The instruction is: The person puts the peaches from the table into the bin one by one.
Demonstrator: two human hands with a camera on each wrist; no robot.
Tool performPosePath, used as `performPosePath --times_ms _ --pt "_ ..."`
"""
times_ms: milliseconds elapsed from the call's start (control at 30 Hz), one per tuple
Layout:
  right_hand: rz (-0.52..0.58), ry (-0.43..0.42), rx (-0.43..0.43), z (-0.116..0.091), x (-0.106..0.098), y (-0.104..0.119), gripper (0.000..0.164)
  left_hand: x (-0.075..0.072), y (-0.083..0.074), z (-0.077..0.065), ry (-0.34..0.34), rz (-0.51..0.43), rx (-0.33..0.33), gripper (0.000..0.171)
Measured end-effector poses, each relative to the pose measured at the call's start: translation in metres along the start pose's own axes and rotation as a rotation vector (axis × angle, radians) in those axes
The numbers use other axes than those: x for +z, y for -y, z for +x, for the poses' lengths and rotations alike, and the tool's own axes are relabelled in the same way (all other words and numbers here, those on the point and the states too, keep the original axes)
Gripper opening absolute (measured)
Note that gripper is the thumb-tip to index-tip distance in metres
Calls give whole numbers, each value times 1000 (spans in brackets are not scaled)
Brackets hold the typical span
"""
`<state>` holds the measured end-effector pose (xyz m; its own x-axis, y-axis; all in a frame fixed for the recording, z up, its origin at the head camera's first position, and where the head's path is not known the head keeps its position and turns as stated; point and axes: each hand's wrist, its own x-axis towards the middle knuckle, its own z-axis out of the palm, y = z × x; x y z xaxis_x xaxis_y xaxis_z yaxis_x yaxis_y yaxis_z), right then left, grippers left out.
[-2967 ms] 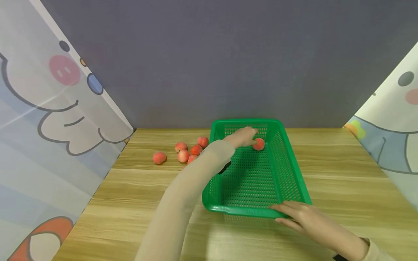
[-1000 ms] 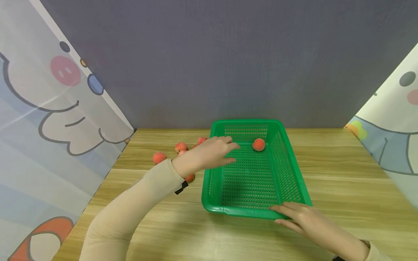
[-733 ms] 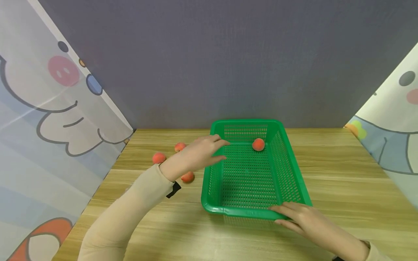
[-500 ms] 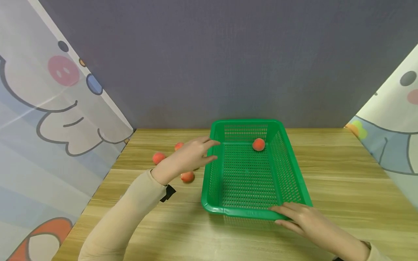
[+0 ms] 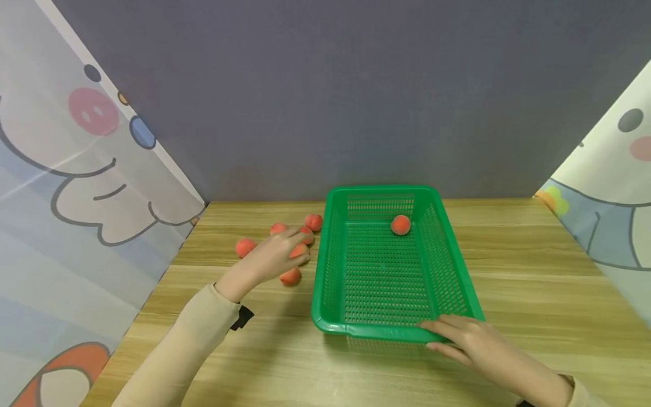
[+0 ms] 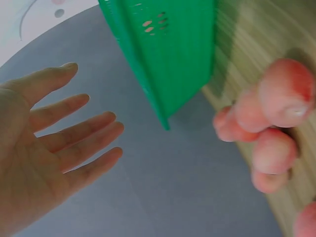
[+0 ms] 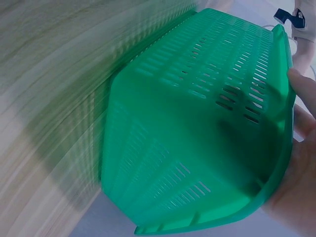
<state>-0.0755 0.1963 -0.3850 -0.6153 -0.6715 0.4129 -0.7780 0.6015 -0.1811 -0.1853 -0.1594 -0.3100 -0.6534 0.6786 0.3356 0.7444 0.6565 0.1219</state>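
In the head view my left hand (image 5: 272,254) hovers over a loose group of peaches left of a green plastic basket (image 5: 376,329). Its fingers are spread and hold nothing, as the left wrist view also shows; peaches (image 6: 286,94) lie off to the side there. Partly behind the fingers is one peach (image 5: 298,251); another peach (image 5: 290,276) lies nearer me. One peach (image 5: 400,225) rests inside the basket near its far right corner. My right hand (image 5: 475,339) grips the basket's near right rim, thumb outside and fingers over the edge; in the right wrist view the thumb (image 7: 303,89) presses the wall.
A peach (image 5: 246,247) sits apart at the left, and another peach (image 5: 313,222) is close to the basket's left wall. Behind the wooden table (image 5: 534,282) rises a grey panel (image 5: 356,102). Cartoon-printed sheets (image 5: 30,226) hang at both sides.
My left hand has left the peach inside the basket and come back leftward, low over the peaches on the table. My right hand and the basket have stayed put.
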Motion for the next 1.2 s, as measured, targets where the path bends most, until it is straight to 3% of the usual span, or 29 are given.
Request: performPosePath --times_ms 267,500,833,1100,1200 --pt "-4 -1 9 0 0 1 34 12 15 -16 50 -9 -51 11" --pt "-5 -2 8 0 0 2 33 21 23 -24 175 -42 -141 25" --pt "-1 -24 -3 1 0 2 33 41 37 -28 188 -138 -219 18" --pt "7 -10 -6 1 0 1 34 54 47 -32 175 -309 -143 40" --pt "8 -7 -2 1 0 2 34 59 49 -33 163 -309 -110 39"
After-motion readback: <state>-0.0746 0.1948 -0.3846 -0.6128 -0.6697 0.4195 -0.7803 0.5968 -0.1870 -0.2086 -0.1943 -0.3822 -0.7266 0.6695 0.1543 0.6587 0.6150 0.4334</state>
